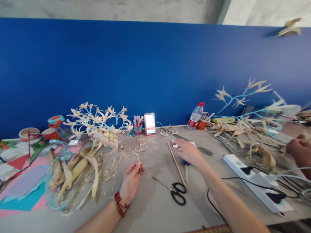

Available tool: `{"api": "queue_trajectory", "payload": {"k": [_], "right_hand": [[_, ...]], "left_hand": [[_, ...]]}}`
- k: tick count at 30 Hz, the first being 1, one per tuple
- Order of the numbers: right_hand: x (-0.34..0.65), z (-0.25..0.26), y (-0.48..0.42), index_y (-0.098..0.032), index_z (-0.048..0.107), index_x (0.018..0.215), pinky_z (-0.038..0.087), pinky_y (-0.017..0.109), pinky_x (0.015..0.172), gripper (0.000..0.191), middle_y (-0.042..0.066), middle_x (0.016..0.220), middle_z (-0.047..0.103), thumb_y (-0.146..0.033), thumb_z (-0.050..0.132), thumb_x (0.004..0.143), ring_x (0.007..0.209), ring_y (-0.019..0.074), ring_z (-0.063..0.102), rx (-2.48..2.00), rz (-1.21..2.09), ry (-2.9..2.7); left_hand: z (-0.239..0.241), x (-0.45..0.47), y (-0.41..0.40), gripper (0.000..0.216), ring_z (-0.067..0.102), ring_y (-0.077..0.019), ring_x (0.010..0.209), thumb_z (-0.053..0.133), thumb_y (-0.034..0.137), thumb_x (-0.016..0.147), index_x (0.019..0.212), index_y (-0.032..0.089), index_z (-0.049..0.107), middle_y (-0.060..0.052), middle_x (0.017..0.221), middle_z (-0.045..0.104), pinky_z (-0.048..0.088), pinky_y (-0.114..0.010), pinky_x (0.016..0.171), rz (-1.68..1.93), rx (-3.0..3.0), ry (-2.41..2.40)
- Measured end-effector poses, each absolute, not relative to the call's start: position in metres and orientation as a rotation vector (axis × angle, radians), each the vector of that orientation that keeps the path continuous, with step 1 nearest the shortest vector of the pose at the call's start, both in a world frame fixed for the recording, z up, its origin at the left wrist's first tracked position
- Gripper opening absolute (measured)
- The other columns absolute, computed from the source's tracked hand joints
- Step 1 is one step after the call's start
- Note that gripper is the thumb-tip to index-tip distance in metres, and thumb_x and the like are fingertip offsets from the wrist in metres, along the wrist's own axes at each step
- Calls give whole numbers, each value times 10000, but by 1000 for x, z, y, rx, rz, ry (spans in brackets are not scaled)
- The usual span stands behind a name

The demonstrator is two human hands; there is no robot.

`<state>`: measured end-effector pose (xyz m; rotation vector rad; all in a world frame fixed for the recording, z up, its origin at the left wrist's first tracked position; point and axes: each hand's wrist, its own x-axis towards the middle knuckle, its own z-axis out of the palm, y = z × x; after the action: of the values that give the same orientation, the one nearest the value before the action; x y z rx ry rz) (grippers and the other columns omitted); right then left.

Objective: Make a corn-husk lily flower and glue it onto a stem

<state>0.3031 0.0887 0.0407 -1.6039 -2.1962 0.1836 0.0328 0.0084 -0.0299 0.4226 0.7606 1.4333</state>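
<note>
My left hand point(132, 179), with a red bead bracelet on the wrist, rests on the grey table point(150, 210) and pinches the stem of a small dried corn-husk sprig point(139, 149). My right hand point(187, 151) reaches forward, fingers curled over a small white object point(175, 146) near a bundle of thin wires point(202, 149). A thin wooden stick point(176, 163) lies between the hands. Black-handled scissors point(173, 191) lie just in front of it. A blue-handled tool point(186, 169) lies under my right wrist.
Corn husks and a husk-flower branch point(97, 124) lie at left, on coloured paper point(24, 187). A white power strip point(257, 183) with cables sits at right. Another person's hand point(298, 149) works at far right. A water bottle point(195, 116), cups and a blue wall stand behind.
</note>
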Motion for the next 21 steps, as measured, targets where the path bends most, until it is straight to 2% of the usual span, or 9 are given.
{"api": "queue_trajectory", "payload": {"k": [2,5,8,13,21], "right_hand": [[253,37,106,-222,651,981,417,244,689,178,32,945,690,-283,536,861,803,166,622,-1549,344,-2275],[193,21,133,-198,643,983,401,235,667,174,62,995,683,-286,550,866,854,176,615,-1572,368,-2249],[163,5,152,-167,643,931,376,246,624,181,96,946,679,-319,585,851,824,197,611,-1628,378,-2215],[160,-6,159,-167,633,834,348,240,607,68,72,860,676,-223,594,835,776,179,604,-1634,383,-2221],[185,11,129,-184,628,873,360,231,647,106,49,876,678,-154,534,835,796,172,593,-1481,342,-2296]], "left_hand": [[-29,33,8,163,622,-122,736,799,222,639,728,146,685,-14,768,671,497,-293,796,1443,415,765],[-28,33,8,185,623,-121,720,818,218,609,712,140,686,-17,749,675,498,-280,770,1460,394,764],[-29,32,9,177,622,-117,710,811,222,625,719,140,686,-17,740,676,495,-276,764,1454,392,742],[-29,32,10,167,616,-114,705,804,220,641,722,139,681,-13,736,667,496,-279,763,1458,396,720],[-22,32,9,196,613,-113,693,825,211,600,695,133,673,-21,739,659,506,-252,693,1463,351,745]]}}
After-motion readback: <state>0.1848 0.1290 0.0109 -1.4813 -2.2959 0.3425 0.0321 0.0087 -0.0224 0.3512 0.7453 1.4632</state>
